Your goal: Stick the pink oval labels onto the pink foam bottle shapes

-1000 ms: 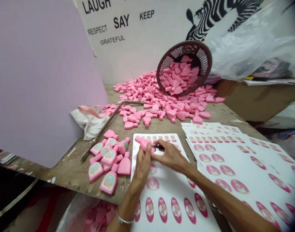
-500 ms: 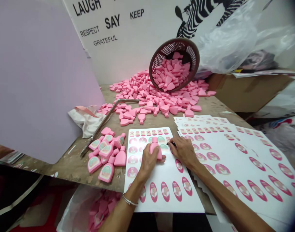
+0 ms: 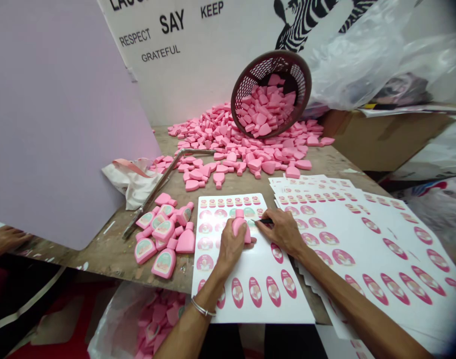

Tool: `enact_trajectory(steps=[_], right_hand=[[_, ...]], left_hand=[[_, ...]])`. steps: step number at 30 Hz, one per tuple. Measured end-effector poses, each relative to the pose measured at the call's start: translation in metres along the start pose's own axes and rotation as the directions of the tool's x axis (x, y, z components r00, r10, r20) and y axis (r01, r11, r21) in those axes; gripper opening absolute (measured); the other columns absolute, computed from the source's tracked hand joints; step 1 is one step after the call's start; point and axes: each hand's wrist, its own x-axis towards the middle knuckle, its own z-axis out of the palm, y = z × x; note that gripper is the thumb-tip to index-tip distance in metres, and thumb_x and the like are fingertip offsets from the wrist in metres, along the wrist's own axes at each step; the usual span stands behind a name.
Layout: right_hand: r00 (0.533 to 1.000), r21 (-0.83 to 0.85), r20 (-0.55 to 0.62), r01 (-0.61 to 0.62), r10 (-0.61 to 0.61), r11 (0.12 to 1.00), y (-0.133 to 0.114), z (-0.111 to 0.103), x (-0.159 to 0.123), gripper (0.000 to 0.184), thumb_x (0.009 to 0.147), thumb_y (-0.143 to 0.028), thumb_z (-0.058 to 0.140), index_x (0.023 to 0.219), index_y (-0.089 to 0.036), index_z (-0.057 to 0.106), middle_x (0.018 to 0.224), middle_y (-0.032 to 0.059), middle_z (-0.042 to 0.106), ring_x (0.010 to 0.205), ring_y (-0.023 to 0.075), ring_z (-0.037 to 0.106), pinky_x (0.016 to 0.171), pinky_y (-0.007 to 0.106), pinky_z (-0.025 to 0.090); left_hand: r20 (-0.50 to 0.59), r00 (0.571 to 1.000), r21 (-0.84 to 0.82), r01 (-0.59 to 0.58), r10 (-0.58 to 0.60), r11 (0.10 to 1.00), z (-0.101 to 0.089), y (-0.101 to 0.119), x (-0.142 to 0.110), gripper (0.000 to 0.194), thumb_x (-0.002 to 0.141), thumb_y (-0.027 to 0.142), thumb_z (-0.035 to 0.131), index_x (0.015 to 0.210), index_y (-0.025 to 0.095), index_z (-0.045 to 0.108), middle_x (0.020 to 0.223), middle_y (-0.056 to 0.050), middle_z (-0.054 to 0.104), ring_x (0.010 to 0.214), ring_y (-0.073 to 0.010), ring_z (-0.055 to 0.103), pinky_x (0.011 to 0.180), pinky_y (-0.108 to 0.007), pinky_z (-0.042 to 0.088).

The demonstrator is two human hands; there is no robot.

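My left hand [image 3: 232,245] is closed round a pink bottle-shaped foam piece [image 3: 240,225], holding it upright on a white sticker sheet [image 3: 250,299]. My right hand [image 3: 282,230] rests beside it on the same sheet, fingers pinched on a thin dark tool [image 3: 266,220] whose tip points at the stickers by the piece. The sheet carries rows of pink oval stickers; some spots in its upper part are peeled. Left of the sheet lies a small heap of labelled pink pieces [image 3: 164,234].
A tipped brown basket [image 3: 303,82] spills plain pink pieces [image 3: 228,149] across the back of the wooden table [image 3: 112,254]. More sticker sheets [image 3: 377,244] fan out on the right. A metal bar [image 3: 156,192], a cloth bag [image 3: 132,182], a purple board [image 3: 56,109], another person's hand [image 3: 5,239] on the left.
My left hand turned the pink piece from lying tilted to upright and lowered it onto the sheet. My right hand drew away from it to the right with the tool. The view shifted slightly.
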Motion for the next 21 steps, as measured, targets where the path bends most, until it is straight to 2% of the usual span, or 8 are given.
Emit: enact_trajectory(steps=[3, 4, 6, 9, 11, 14, 17, 21], right_hand=[[0.998, 0.039, -0.059, 0.033, -0.030, 0.999, -0.009, -0.009, -0.003, 0.021, 0.081, -0.040, 0.059, 0.074, -0.020, 0.059, 0.074, 0.0044, 0.066, 0.075, 0.0206, 0.058, 0.077, 0.036, 0.035], [0.996, 0.093, -0.085, -0.003, 0.011, 0.996, -0.011, -0.013, -0.004, 0.022, 0.080, -0.041, 0.060, 0.074, -0.020, 0.059, 0.074, 0.0044, 0.066, 0.074, 0.0202, 0.058, 0.076, 0.035, 0.037], [0.980, 0.269, -0.108, -0.134, 0.168, 0.954, -0.018, -0.023, -0.004, 0.026, 0.079, -0.046, 0.060, 0.074, -0.021, 0.059, 0.071, 0.0032, 0.064, 0.069, 0.0181, 0.057, 0.070, 0.033, 0.041], [0.935, 0.527, -0.017, -0.292, 0.354, 0.798, -0.031, -0.038, -0.003, 0.033, 0.078, -0.052, 0.061, 0.076, -0.019, 0.062, 0.068, 0.0015, 0.063, 0.062, 0.0154, 0.055, 0.058, 0.028, 0.044], [0.930, 0.607, 0.070, -0.328, 0.362, 0.724, -0.043, -0.045, -0.004, 0.034, 0.076, -0.052, 0.063, 0.083, -0.019, 0.068, 0.073, 0.0022, 0.066, 0.065, 0.0162, 0.058, 0.059, 0.028, 0.046], [0.931, 0.664, 0.135, -0.339, 0.339, 0.667, -0.061, -0.048, -0.008, 0.033, 0.076, -0.049, 0.065, 0.091, -0.021, 0.072, 0.085, 0.0039, 0.071, 0.078, 0.0203, 0.064, 0.070, 0.032, 0.051], [0.932, 0.689, 0.133, -0.331, 0.336, 0.645, -0.071, -0.046, -0.012, 0.031, 0.076, -0.048, 0.065, 0.089, -0.021, 0.074, 0.089, 0.0048, 0.073, 0.084, 0.0233, 0.066, 0.077, 0.035, 0.052], [0.932, 0.673, 0.138, -0.336, 0.335, 0.659, -0.075, -0.044, -0.015, 0.030, 0.076, -0.047, 0.066, 0.087, -0.021, 0.075, 0.087, 0.0047, 0.074, 0.082, 0.0239, 0.067, 0.076, 0.037, 0.054]], left_hand=[[-0.011, 1.000, -0.032, 0.003, -0.003, 0.999, -0.001, 0.002, 0.000, 0.044, 0.079, 0.050, 0.061, 0.102, 0.015, 0.047, 0.091, -0.007, 0.061, 0.060, -0.0175, 0.069, 0.056, -0.031, 0.058], [-0.013, 1.000, -0.048, 0.009, -0.009, 0.999, -0.001, 0.002, -0.001, 0.045, 0.078, 0.050, 0.063, 0.103, 0.015, 0.048, 0.089, -0.007, 0.061, 0.059, -0.0173, 0.068, 0.057, -0.032, 0.059], [-0.011, 1.000, -0.097, 0.013, -0.014, 0.995, -0.003, 0.004, -0.003, 0.048, 0.077, 0.051, 0.064, 0.104, 0.014, 0.050, 0.085, -0.005, 0.060, 0.060, -0.0170, 0.068, 0.059, -0.032, 0.059], [0.010, 1.000, -0.248, 0.014, -0.012, 0.969, -0.005, 0.008, -0.010, 0.051, 0.080, 0.058, 0.057, 0.102, 0.012, 0.056, 0.087, -0.008, 0.062, 0.065, -0.0174, 0.067, 0.062, -0.034, 0.059], [0.042, 0.999, -0.352, 0.047, -0.034, 0.935, -0.005, 0.012, -0.017, 0.057, 0.084, 0.062, 0.048, 0.102, 0.009, 0.059, 0.089, -0.011, 0.064, 0.067, -0.0184, 0.066, 0.062, -0.035, 0.059], [0.086, 0.993, -0.422, 0.107, -0.078, 0.901, -0.004, 0.020, -0.027, 0.060, 0.087, 0.062, 0.041, 0.105, 0.009, 0.062, 0.089, -0.012, 0.067, 0.069, -0.0194, 0.067, 0.063, -0.036, 0.059], [0.090, 0.993, -0.439, 0.114, -0.083, 0.891, -0.004, 0.027, -0.034, 0.058, 0.089, 0.060, 0.040, 0.106, 0.010, 0.063, 0.088, -0.011, 0.069, 0.071, -0.0195, 0.067, 0.065, -0.036, 0.059], [0.089, 0.993, -0.446, 0.105, -0.072, 0.889, -0.005, 0.032, -0.037, 0.058, 0.089, 0.060, 0.038, 0.106, 0.012, 0.063, 0.089, -0.010, 0.070, 0.072, -0.0194, 0.068, 0.067, -0.037, 0.059]])
